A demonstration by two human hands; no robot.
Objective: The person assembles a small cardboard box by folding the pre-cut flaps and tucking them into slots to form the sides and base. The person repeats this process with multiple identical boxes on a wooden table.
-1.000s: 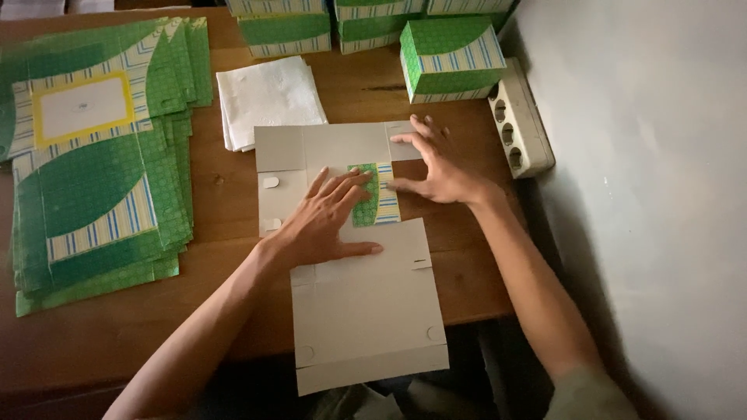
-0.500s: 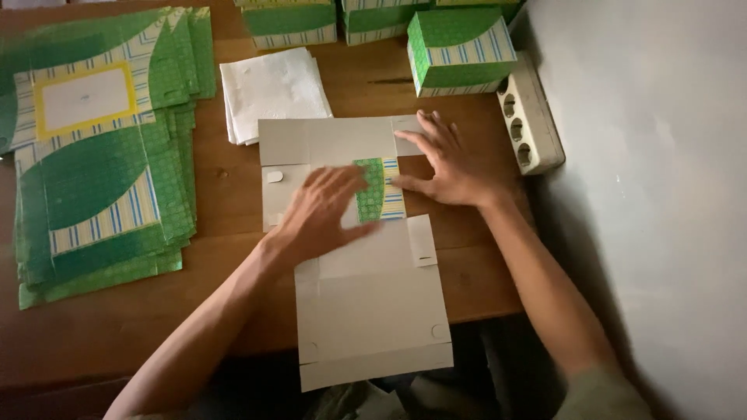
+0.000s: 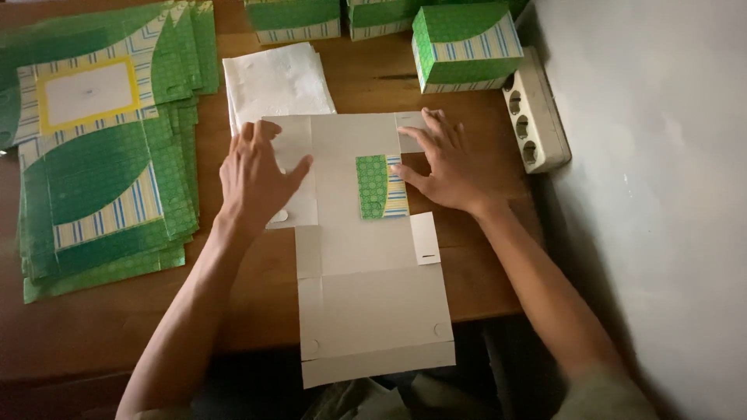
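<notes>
While both palms press down, the head view shows an unfolded carton blank [image 3: 366, 264] lying grey side up on the wooden counter [image 3: 233, 303], its near end hanging over the counter's front edge. The left hand [image 3: 253, 179] lies flat and open on the blank's left flap, fingers spread, gripping nothing. The right hand [image 3: 447, 167] is likewise open and flat, resting on the blank's right side with the thumb beside a small flap [image 3: 383, 187] that is folded over so its green, striped print faces up.

Judging from how it lies, the folding has barely begun: that one small flap is turned in, while the main panels and the remaining tabs are still flat, and no walls stand.

To the left sits a thick stack of flat green printed blanks [image 3: 101, 163]. A pile of white sheets [image 3: 276, 82] lies just beyond the blank, touching or slipped under its far edge. Finished green boxes [image 3: 463, 47] stand along the far side, and a white power strip [image 3: 533, 120] lies against the wall at the right.
</notes>
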